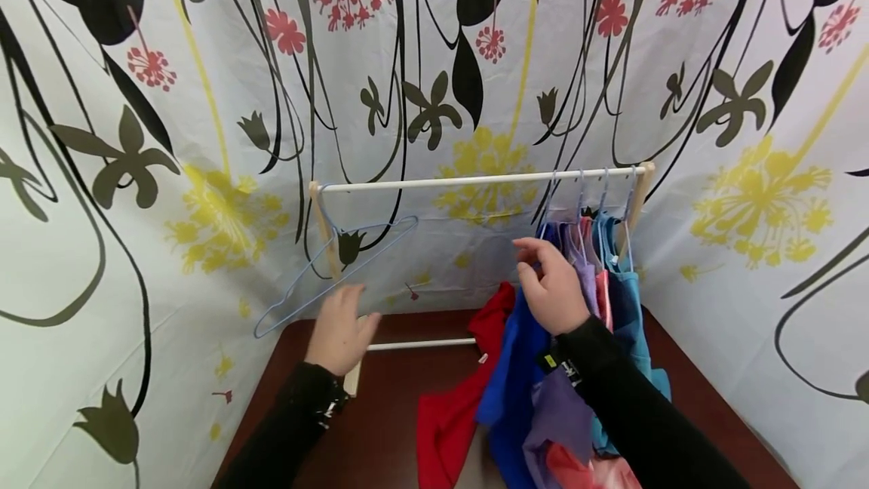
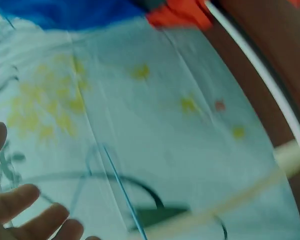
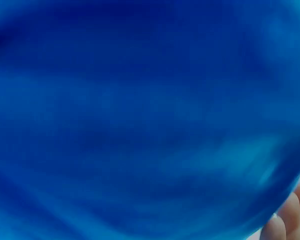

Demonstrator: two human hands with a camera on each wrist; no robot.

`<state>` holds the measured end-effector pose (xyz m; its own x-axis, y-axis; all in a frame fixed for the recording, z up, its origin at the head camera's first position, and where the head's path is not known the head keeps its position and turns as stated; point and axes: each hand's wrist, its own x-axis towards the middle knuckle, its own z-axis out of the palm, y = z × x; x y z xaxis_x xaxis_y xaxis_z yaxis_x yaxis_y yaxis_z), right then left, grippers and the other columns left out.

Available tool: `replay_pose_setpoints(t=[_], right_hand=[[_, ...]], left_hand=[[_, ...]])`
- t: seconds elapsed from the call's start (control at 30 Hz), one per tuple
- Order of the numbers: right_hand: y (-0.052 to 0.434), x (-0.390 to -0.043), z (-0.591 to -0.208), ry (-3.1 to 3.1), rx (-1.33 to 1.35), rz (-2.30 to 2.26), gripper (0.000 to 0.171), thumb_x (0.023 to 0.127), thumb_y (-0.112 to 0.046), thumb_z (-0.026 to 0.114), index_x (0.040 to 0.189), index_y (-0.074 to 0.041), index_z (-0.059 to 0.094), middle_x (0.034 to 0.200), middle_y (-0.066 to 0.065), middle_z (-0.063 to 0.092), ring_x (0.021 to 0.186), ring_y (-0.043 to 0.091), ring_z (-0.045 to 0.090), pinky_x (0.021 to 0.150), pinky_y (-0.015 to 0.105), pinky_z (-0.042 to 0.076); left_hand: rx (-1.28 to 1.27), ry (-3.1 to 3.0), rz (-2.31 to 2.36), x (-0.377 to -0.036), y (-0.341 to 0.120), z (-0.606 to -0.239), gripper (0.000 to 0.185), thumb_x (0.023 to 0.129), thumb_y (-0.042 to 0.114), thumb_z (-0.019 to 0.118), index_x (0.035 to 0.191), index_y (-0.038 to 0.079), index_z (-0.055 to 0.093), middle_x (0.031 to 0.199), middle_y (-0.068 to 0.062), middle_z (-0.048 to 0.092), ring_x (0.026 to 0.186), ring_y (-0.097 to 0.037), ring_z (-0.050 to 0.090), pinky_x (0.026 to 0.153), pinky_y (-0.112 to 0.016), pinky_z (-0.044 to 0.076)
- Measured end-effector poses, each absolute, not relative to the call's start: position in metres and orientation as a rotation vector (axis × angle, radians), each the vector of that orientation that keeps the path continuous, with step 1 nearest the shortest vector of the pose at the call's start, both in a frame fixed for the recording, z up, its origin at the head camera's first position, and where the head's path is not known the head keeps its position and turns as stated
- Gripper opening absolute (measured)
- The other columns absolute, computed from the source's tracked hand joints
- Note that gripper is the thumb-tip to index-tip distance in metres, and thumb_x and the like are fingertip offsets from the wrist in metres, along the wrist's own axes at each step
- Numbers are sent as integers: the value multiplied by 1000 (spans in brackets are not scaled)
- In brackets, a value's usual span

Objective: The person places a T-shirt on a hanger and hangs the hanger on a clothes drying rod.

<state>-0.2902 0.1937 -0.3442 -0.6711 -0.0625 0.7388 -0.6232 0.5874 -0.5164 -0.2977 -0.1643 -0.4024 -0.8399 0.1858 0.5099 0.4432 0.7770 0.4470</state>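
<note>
My left hand (image 1: 341, 330) is raised in front of the rack's left side, fingers spread and thumb apart, with nothing in it. Just beyond it a bare blue wire hanger (image 1: 370, 259) hangs by its hook at the left end of the white rail (image 1: 434, 182). My right hand (image 1: 551, 289) is beside the hung clothes, its fingers loosely bent and no item in its grasp. Right next to it hangs a blue garment (image 1: 512, 376); this blue cloth (image 3: 140, 110) fills most of the right wrist view, with fingertips (image 3: 290, 215) at its lower right edge.
Purple (image 1: 560, 413), pink and teal (image 1: 631, 315) clothes crowd the rail's right end on blue hangers. A red garment (image 1: 448, 417) drapes down to the dark brown table (image 1: 387, 429). Wooden posts (image 1: 324, 229) carry the rail. A floral curtain (image 1: 380, 134) surrounds the table.
</note>
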Motion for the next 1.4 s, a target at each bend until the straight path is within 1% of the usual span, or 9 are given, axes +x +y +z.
replay_pose_setpoints(t=[0.17, 0.33, 0.5, 0.67, 0.8, 0.9, 1.1, 1.23, 1.4], right_hand=[[173, -267, -340, -2196, 694, 959, 33, 99, -5, 55, 131, -9, 61, 102, 2, 62, 76, 11, 53, 69, 31, 44], [150, -248, -344, -2332, 865, 894, 31, 101, -12, 58, 132, -12, 62, 101, -4, 61, 77, 5, 53, 72, 32, 47], [127, -237, -357, -2505, 918, 937, 31, 102, -16, 58, 133, -15, 61, 104, -7, 60, 85, 3, 57, 76, 31, 50], [113, -238, -380, -2631, 854, 1001, 28, 102, -19, 58, 130, -17, 61, 103, -10, 58, 89, 4, 59, 76, 31, 52], [109, -247, -407, -2718, 737, 1081, 30, 101, -20, 59, 131, -14, 60, 107, -6, 58, 94, 10, 62, 80, 34, 53], [110, -256, -428, -2773, 664, 1122, 33, 101, -21, 59, 133, -11, 59, 114, -1, 58, 101, 15, 61, 86, 39, 52], [114, -268, -458, -2747, 573, 1173, 33, 100, -18, 60, 132, -9, 58, 119, 5, 58, 107, 20, 60, 91, 43, 49], [120, -275, -470, -2678, 480, 1229, 31, 98, -14, 61, 129, -9, 60, 115, 3, 59, 105, 21, 60, 87, 40, 50], [130, -291, -491, -2531, 364, 1179, 34, 90, -4, 65, 124, -2, 63, 111, 12, 62, 102, 29, 61, 86, 42, 50]], left_hand=[[-340, -2420, -676, -309, -207, -399, 60, 93, 15, 70, 144, -5, 44, 143, -30, 43, 131, -50, 39, 103, -65, 35], [-221, -2469, -643, -317, -239, -395, 72, 93, 15, 70, 150, -9, 33, 145, -35, 39, 132, -54, 36, 106, -65, 30], [-153, -2590, -633, -321, -258, -398, 74, 96, 20, 67, 151, -12, 27, 140, -40, 42, 121, -56, 47, 96, -65, 40], [-133, -2738, -667, -319, -260, -397, 59, 102, 26, 58, 148, -5, 38, 132, -32, 56, 108, -49, 60, 84, -61, 47], [-178, -2813, -729, -316, -254, -394, 31, 105, 24, 51, 126, 2, 57, 108, -20, 68, 84, -35, 65, 71, -49, 48], [-237, -2805, -818, -318, -247, -392, 17, 105, 16, 48, 113, 5, 58, 100, -15, 69, 78, -29, 63, 68, -45, 46], [-310, -2792, -1242, -321, -234, -389, 20, 108, 4, 33, 123, -1, 47, 120, -27, 62, 83, -30, 68, 69, -39, 53], [-263, -2740, -1259, -316, -228, -389, 23, 106, 1, 31, 126, 1, 44, 116, -24, 60, 77, -24, 64, 65, -35, 50], [-217, -2642, -1226, -299, -220, -397, 24, 104, 2, 32, 124, 3, 45, 111, -19, 61, 80, -22, 62, 69, -38, 48]])
